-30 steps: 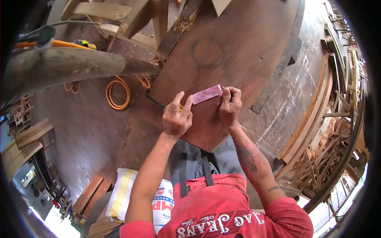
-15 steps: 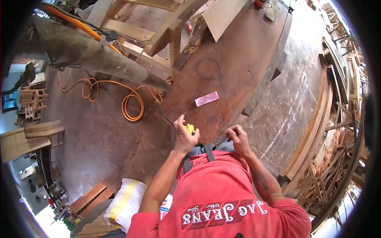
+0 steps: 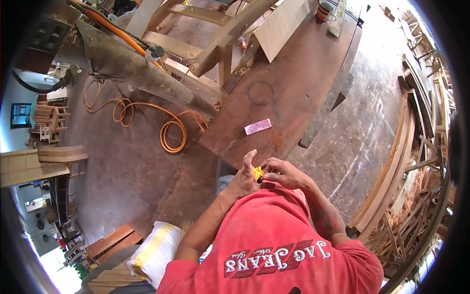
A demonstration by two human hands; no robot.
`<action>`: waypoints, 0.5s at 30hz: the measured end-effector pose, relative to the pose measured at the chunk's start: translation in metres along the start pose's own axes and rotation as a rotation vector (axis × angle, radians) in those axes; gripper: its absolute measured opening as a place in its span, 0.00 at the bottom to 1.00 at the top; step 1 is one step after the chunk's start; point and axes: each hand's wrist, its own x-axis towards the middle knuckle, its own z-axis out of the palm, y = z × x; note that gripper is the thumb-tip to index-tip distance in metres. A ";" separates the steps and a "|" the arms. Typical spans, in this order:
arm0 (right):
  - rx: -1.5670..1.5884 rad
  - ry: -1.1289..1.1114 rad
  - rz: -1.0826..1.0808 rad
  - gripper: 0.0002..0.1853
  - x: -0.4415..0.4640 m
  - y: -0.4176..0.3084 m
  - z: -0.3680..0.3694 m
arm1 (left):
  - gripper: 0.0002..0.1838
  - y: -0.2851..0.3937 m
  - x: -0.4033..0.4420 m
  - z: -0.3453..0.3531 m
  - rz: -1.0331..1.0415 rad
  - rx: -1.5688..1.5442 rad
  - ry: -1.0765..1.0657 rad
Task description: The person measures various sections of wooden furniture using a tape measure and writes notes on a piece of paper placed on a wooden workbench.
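Note:
At my waist, my left hand (image 3: 241,180) is closed around a small yellow and black tape measure (image 3: 258,172), its thumb or a finger pointing up. My right hand (image 3: 286,174) meets it from the other side, with bent fingertips pressed against the tape measure. Part of the tape measure is hidden behind the fingers. Just beyond both hands is the near end of a reddish-brown wooden board (image 3: 293,100). A flat pink rectangular piece (image 3: 258,127) lies on that board.
A mug (image 3: 324,12) stands at the board's far end. Left of it are a wooden frame (image 3: 210,54) and a thick grey post (image 3: 132,63). An orange hose (image 3: 172,147) coils on the floor. Long curved timbers (image 3: 387,176) line the right; a white sack (image 3: 155,250) is at lower left.
My hands have come together: the left moved right with the tape measure, and the right moved left onto it. The view has shifted slightly, showing more of the mug.

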 end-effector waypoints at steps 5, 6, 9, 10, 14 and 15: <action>0.097 0.059 0.043 0.12 -0.015 -0.001 0.002 | 0.62 0.023 0.003 -0.003 -0.070 0.067 -0.017; 0.259 0.081 0.073 0.12 -0.019 -0.002 0.000 | 0.61 0.028 0.003 -0.004 -0.134 0.050 -0.033; 0.672 0.180 0.139 0.10 -0.036 0.002 -0.014 | 0.54 0.042 0.009 -0.024 -0.150 0.141 -0.080; 0.735 0.232 0.086 0.09 -0.043 0.004 -0.020 | 0.41 0.043 0.011 -0.029 -0.167 0.140 -0.062; 0.956 0.316 -0.039 0.09 -0.051 0.021 -0.046 | 0.19 0.022 0.000 -0.042 -0.094 0.385 -0.034; 0.972 0.346 -0.007 0.09 -0.049 0.026 -0.048 | 0.18 0.019 -0.003 -0.044 -0.109 0.384 -0.028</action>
